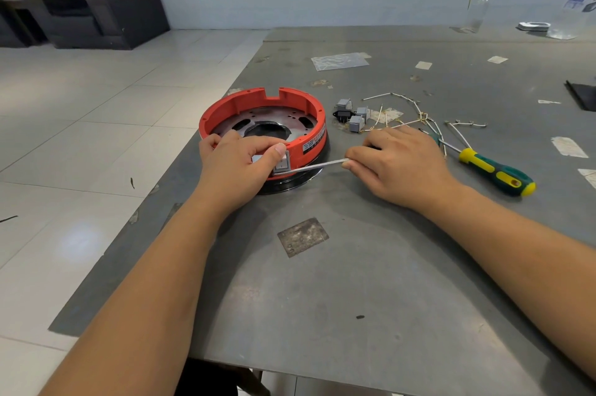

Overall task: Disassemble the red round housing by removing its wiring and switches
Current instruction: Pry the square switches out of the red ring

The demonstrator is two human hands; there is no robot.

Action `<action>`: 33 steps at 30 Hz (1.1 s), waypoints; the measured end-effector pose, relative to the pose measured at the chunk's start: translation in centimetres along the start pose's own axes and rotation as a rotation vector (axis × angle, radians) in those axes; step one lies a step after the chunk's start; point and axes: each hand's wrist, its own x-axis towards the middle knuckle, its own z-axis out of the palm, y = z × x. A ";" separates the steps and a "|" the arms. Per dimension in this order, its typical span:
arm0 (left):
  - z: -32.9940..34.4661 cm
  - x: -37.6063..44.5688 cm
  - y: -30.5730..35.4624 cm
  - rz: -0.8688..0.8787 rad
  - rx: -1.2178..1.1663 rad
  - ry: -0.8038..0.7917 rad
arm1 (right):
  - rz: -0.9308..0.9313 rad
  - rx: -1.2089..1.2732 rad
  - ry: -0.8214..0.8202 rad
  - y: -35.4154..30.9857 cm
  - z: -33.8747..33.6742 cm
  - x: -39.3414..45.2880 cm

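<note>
The right hand [400,163] pinches the near end of a thin metal tool [314,166] between thumb and fingertips; its grip is closed on that tool. The tool is a slim silvery strip whose long axis runs almost level from the right hand leftward, its far tip meeting the lower edge of a grey switch [281,163] set in the housing's near wall. The left hand [235,163] curls over the near rim of the red round housing [258,105], fingers inside, thumb pressed on the switch from outside; its grip clasps the housing wall and the switch together.

The housing sits on the grey table [354,282] near the table's left edge, open side up, on a black base. Inside it lies a dark metal plate with slots and a round central opening. A notch cuts its far rim, and a label strip shows on its right outer wall.

Just right of the housing lie loose grey switches [353,115] and one small black part. Farther right of the housing spreads a tangle of pale wiring [419,115]. Beyond the right hand, right of the housing, a screwdriver [496,171] with a green-and-yellow handle lies on the table, its shaft pointing back toward the wiring.
</note>
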 end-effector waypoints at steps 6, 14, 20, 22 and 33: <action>-0.1 -0.3 0.3 -0.016 -0.020 0.007 | -0.002 0.096 -0.099 0.4 -0.2 -0.3; -0.4 -0.3 0.3 -0.033 -0.028 -0.033 | 0.001 0.129 -0.169 2.0 -1.3 -0.9; -0.3 -0.2 -0.2 -0.050 -0.019 -0.064 | -0.055 0.221 -0.230 2.2 -2.1 -0.9; -0.2 0.0 -0.4 -0.061 -0.003 -0.070 | -0.092 0.250 -0.249 1.4 -2.1 -1.1; 0.0 0.2 -0.8 -0.090 -0.050 -0.071 | -0.182 0.297 -0.225 -3.2 -0.3 -0.2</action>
